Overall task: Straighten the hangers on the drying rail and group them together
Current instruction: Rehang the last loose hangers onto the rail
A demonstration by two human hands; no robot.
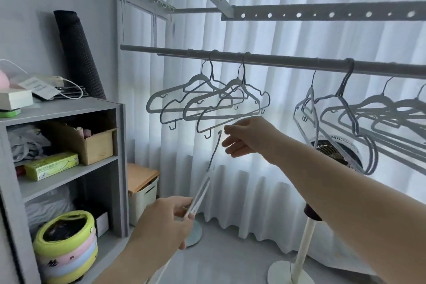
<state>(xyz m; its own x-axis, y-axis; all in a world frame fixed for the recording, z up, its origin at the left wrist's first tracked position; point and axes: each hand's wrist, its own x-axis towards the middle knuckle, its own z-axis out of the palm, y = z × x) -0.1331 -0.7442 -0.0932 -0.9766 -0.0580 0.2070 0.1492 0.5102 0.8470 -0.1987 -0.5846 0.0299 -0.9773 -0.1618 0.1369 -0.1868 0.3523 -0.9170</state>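
A grey drying rail (276,60) runs across the view at head height. Several grey hangers (207,104) hang bunched on its left part. Another group of hangers (359,113) hangs further right, some turned at an angle to the rail. My left hand (170,217) is shut on a loose hanger (208,173), seen edge-on, whose hook points up below the left bunch. My right hand (244,138) is open, fingers apart, just beside that hook and below the left bunch, touching nothing that I can see.
A grey shelf unit (69,108) with boxes stands at the left. A lidded storage box (143,189) sits beside it. A standing fan (338,152) is behind my right arm. White curtains (265,180) hang behind the rail. Perforated rack bars (322,12) are overhead.
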